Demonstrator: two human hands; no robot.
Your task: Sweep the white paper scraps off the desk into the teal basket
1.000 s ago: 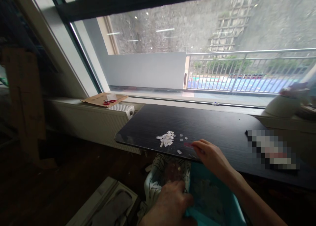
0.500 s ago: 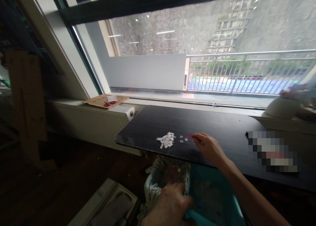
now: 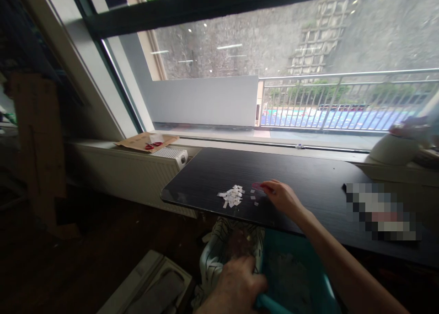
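Observation:
My right hand [image 3: 280,196] is over the black table, its fingertips pinched on a small, thin pink see-through piece [image 3: 256,185]. Just below and left of that piece lie a few small pale squares [image 3: 253,197]. Further left is a loose pile of white paper bits [image 3: 232,196]. Below the table edge my left hand [image 3: 238,277] is closed, with its fingers curled and partly hidden. Right beyond its knuckles is a blurred, brownish translucent bundle [image 3: 240,242]; whether the hand grips it cannot be made out.
Under the black table [image 3: 308,167] stands a teal tub [image 3: 324,277] with pale scraps inside, beside a striped cloth [image 3: 214,245]. Red-handled scissors [image 3: 153,146] rest on brown cardboard [image 3: 133,142] above the radiator [image 3: 137,177]. A pixelated object [image 3: 380,211] lies at the table's right.
My right hand has shifted slightly left with the pink piece. One pale square now lies nearer the table's front edge. My left hand has barely moved.

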